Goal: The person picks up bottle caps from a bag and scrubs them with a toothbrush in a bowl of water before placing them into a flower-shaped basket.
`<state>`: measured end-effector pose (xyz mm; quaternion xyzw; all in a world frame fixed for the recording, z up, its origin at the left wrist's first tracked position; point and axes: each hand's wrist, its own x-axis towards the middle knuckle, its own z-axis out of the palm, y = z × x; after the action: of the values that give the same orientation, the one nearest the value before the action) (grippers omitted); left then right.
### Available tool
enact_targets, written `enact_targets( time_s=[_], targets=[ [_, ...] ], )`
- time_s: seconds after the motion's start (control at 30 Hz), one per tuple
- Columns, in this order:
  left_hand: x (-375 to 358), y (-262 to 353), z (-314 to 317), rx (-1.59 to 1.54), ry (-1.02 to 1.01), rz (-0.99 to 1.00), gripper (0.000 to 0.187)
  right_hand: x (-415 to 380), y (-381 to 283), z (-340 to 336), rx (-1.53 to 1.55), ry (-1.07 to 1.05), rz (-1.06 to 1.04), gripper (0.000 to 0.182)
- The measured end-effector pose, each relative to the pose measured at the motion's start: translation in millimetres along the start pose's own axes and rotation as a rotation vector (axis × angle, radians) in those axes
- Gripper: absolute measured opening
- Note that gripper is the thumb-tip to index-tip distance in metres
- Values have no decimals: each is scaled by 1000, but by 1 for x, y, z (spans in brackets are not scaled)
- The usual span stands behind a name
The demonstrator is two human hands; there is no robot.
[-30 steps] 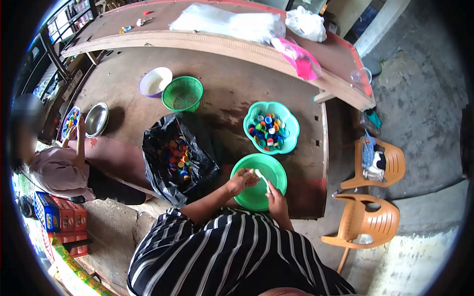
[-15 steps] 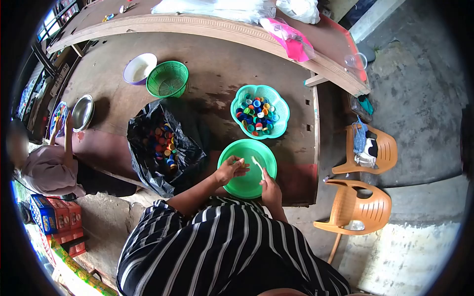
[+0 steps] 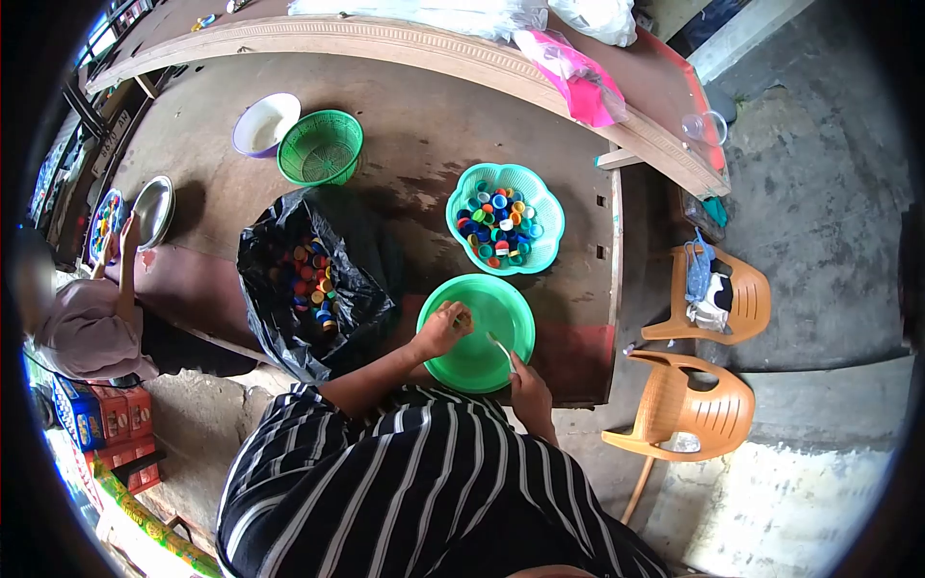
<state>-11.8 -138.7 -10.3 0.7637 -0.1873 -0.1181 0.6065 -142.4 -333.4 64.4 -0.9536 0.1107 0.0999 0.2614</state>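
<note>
A green basin (image 3: pixel 476 289) stands near the table's front edge. Over its left side is my left hand (image 3: pixel 442 329), its fingers curled round a small yellowish-brown thing, probably a bottle cap. My right hand (image 3: pixel 529 393), at the basin's lower right rim, grips a white toothbrush-like brush (image 3: pixel 502 351) whose head points up and left over the basin. Behind the basin, a turquoise scalloped basket (image 3: pixel 550 217) holds several coloured bottle caps (image 3: pixel 502 223). To the left, a black plastic bag (image 3: pixel 364 265) lies open with more coloured caps (image 3: pixel 313 279) inside.
Farther back are a green woven basket (image 3: pixel 321 146) and a white bowl (image 3: pixel 266 125). At the left a person (image 3: pixel 92 328) reaches toward a basket of caps, beside a metal bowl (image 3: pixel 154 212). A raised wooden ledge (image 3: pixel 405 37) runs behind. Two orange chairs (image 3: pixel 708 409) stand right.
My left hand has turned and its fingers have closed more. The brush has tilted lower toward the basin. The view has shifted slightly.
</note>
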Motion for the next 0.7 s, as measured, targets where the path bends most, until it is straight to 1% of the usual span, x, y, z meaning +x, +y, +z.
enact_targets(
  time_s=[0.07,0.1,0.17,0.23,0.27,0.3,0.33,0.4,0.47,0.53,0.6,0.67,0.7],
  targets=[
    [10,11,-6,147,-104,12,20,-1,1,-2,49,23,54,40],
    [20,14,-8,143,-105,14,20,-1,1,-3,46,25,56,40],
    [51,22,-7,131,-49,146,19,-4,-1,-7,95,56,65,39],
    [83,55,-14,107,72,255,18,-6,-6,-10,131,62,90,39],
    [93,68,-20,47,51,227,25,-6,-8,-11,170,72,110,39],
    [96,93,-27,89,33,168,37,-6,-7,-10,167,64,102,39],
    [103,95,-27,99,104,289,48,-7,-3,-7,154,82,68,39],
    [105,98,-29,107,136,283,50,-5,2,-3,143,84,11,39],
    [95,95,-34,55,185,248,42,-4,4,2,100,107,-24,39],
    [83,73,-42,191,268,300,36,-2,2,5,92,92,-41,40],
    [61,60,-60,200,266,257,31,-3,0,8,103,67,11,39],
    [43,42,-76,163,334,216,27,-3,0,11,116,33,-11,38],
    [36,37,-85,208,360,164,26,0,4,16,122,25,-56,38]
  ],
)
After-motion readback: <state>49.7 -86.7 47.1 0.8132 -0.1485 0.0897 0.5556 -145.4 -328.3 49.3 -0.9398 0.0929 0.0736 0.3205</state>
